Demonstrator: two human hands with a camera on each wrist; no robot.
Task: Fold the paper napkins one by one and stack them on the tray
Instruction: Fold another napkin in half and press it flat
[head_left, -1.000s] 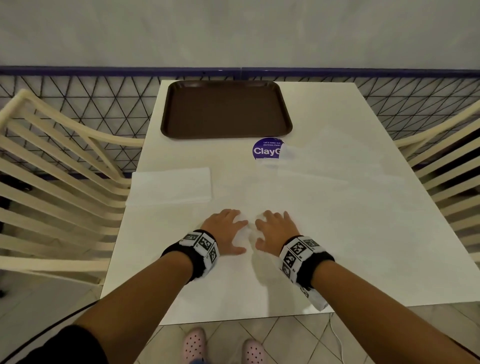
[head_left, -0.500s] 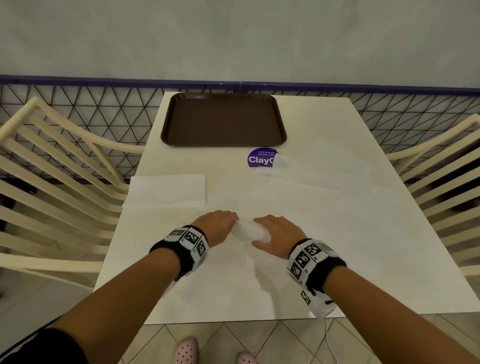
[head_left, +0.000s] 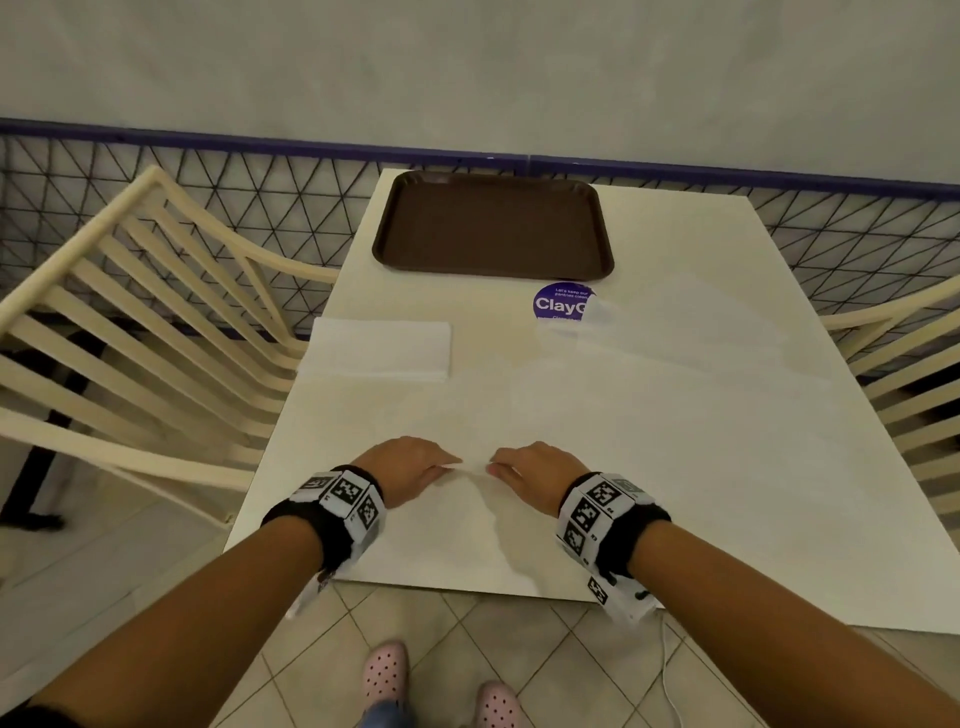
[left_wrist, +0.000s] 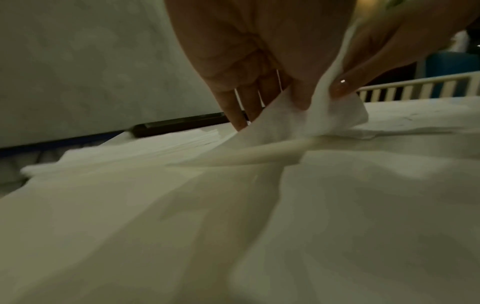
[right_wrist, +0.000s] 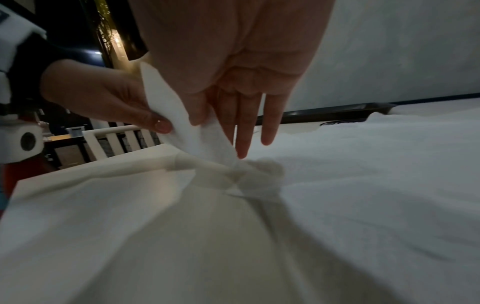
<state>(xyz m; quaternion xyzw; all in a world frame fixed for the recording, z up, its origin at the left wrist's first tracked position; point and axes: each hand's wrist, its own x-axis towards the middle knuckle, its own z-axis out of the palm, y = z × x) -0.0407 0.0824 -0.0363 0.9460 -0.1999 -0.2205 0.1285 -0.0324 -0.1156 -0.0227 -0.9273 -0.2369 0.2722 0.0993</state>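
White tabletop (head_left: 675, 467) fills the scene, cream slatted chairs (head_left: 130, 322) on either side, a mesh railing and pale wall at the far end, and both hands are working near the front edge. Left hand (head_left: 410, 470) has thumb and forefinger pinched on a raised bit of the open napkin (head_left: 457, 519), and the left wrist view shows the thin white paper (left_wrist: 335, 111) caught between the fingertips, the other fingers pointing down loosely. Right hand (head_left: 540, 475) does the same from the other side: thumb and index nip a strip of the paper (right_wrist: 197, 131) while the remaining fingers hang straight toward the table. A narrow ridge of tissue runs between the two pinches. Far across the table sits the brown tray (head_left: 493, 260), nothing on it yet, with a purple round sticker (head_left: 558, 302) just in front of it. A folded napkin (head_left: 379, 349) lies flat at the left, well short of the tray, and more loose sheets (head_left: 701, 332) spread over the right side. This stuff looks feather-light, limp and easy to tear, so my call is gentle pinches at corners or edges, lifting evenly with both hands, then pressing the crease flat with open fingers
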